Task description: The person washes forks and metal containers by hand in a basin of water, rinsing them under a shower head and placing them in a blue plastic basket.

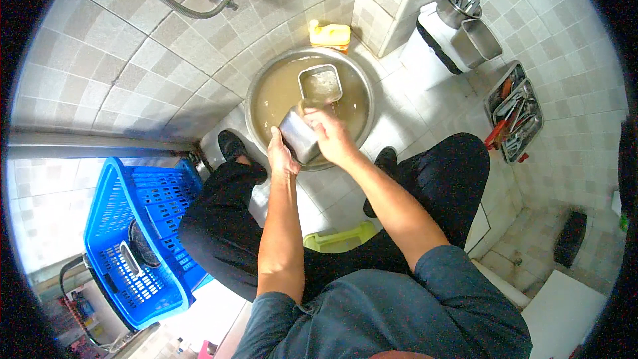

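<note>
Over a wide metal basin (250, 110) of murky water, I hold a tilted rectangular metal container (300, 138). My left hand (283, 154) grips its near left side, thumb along the wall. My right hand (330, 136) is closed at the container's upper right edge, slightly blurred. At its fingertips shows a tan, sponge-like pad (306, 105), mostly hidden by the fingers. A second metal container (320, 84), squarish and holding some cloudy water, sits in the basin just beyond my hands.
A yellow jug (329, 35) stands behind the basin. At right are a white bin (428, 36) bearing a metal container (477, 43) and a utensil pot (458, 8), and a tray of utensils (515, 112). A blue basket (136, 239) stands left; a hose (166, 1) hangs above.
</note>
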The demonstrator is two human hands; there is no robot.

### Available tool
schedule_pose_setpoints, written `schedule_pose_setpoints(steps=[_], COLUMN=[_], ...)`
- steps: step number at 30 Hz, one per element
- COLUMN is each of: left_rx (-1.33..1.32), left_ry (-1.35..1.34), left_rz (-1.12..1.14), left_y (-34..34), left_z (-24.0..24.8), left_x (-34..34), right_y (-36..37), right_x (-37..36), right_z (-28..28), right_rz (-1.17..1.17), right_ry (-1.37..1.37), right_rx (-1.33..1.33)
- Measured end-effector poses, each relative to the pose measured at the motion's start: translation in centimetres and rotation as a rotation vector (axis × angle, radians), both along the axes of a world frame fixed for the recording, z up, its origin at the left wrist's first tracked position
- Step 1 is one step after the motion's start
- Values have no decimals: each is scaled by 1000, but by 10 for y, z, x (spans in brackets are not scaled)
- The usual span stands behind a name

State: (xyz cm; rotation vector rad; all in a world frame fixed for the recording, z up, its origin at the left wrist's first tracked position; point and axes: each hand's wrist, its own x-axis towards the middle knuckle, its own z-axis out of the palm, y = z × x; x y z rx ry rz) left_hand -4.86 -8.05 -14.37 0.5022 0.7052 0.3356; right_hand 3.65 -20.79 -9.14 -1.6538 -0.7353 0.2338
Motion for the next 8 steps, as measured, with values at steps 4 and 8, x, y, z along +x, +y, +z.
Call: schedule_pose_setpoints(steps=[4,8], left_rx=[71,314], left_ry=[75,105], left_rz=[6,-144], left_y=[-22,-9], left_z=[8,0], left_x=[9,0], right_y=[-9,0], right_x=[-6,5], right_z=[-6,11], right_rz=[86,53], right_ry=[-296,-244], right_rx=[-13,-41])
